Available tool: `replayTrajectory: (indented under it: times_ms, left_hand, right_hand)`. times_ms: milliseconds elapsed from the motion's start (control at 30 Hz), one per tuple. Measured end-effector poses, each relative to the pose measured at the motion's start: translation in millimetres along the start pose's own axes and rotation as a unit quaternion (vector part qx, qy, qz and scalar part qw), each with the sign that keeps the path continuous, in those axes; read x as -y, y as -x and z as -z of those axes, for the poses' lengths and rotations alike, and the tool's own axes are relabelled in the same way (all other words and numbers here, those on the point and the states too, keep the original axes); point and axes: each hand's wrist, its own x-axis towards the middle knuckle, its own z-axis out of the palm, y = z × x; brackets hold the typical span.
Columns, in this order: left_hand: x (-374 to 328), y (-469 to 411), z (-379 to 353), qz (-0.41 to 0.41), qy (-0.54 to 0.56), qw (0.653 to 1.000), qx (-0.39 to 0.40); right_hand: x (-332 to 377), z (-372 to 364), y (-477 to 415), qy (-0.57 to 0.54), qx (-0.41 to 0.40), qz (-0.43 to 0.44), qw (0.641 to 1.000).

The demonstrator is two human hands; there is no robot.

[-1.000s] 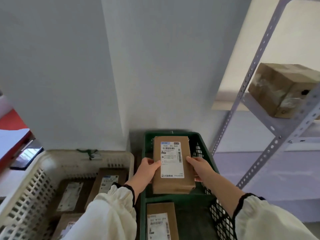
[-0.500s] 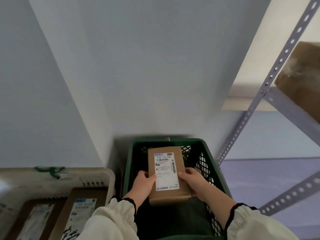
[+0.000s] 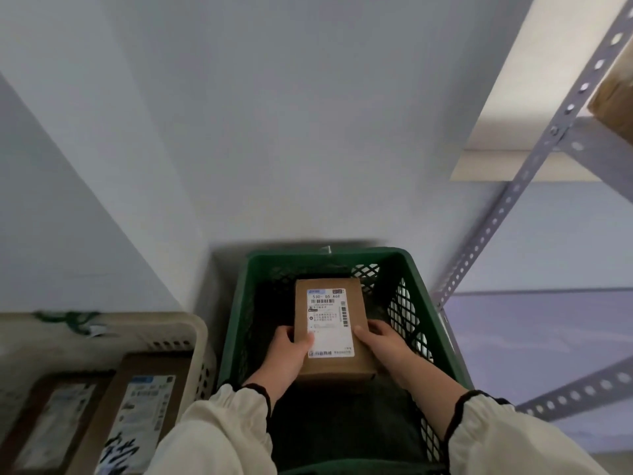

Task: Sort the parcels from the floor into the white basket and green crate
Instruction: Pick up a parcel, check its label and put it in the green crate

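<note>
The brown parcel (image 3: 330,332), label up, sits low inside the green crate (image 3: 346,258), held flat so it can settle level. The left hand (image 3: 289,353) and right hand (image 3: 385,344) grip its near sides. Left, the white basket (image 3: 191,332) holds labelled parcels.
</note>
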Motion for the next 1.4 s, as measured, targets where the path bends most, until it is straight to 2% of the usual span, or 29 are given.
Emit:
replayTrajectory:
  times_ms: [67,167,267,367,400,467,567,800,967,1033,1133,1267,1400]
  left_hand:
    - [-8,2,2,-0.029,-0.021,0.999,0.002]
    - [-23,3,15,-0.149,-0.135,0.979,-0.020]
    - [-25,9,31,-0.245,-0.322,0.912,-0.063]
    - [-11,14,30,-0.269,-0.504,0.821,-0.017]
    - [-7,15,27,-0.270,-0.533,0.802,0.004]
    - [-1,17,21,-0.267,-0.557,0.786,0.028]
    - [3,18,16,-0.261,-0.561,0.785,0.025]
    - [4,18,19,-0.257,-0.567,0.782,0.027]
    - [8,32,20,-0.255,-0.514,0.819,0.008]
    - [12,45,29,-0.247,-0.510,0.824,-0.008]
    - [9,72,54,-0.235,-0.468,0.851,-0.038]
    - [2,119,102,-0.236,-0.416,0.875,-0.075]
    - [20,168,166,-0.165,-0.409,0.893,-0.088]
  right_hand:
    - [3,0,2,0.013,0.005,0.001,1.000]
    - [10,-8,5,0.018,0.020,0.000,1.000]
    - [14,-29,7,0.019,0.045,0.005,0.999]
    - [18,-52,8,0.037,0.060,0.019,0.997]
    - [18,-58,7,0.043,0.061,0.025,0.997]
    - [19,-65,4,0.049,0.050,0.035,0.997]
    - [17,-65,2,0.057,0.043,0.038,0.997]
    - [24,-59,8,0.054,0.083,0.016,0.995]
    - [23,-49,34,0.068,0.054,0.092,0.992]
    - [21,-46,51,0.093,0.039,0.124,0.987]
    - [35,-44,79,0.139,0.021,0.163,0.977]
    - [64,-58,121,0.243,0.036,0.195,0.950]
    - [78,-94,172,0.301,0.080,0.204,0.928]
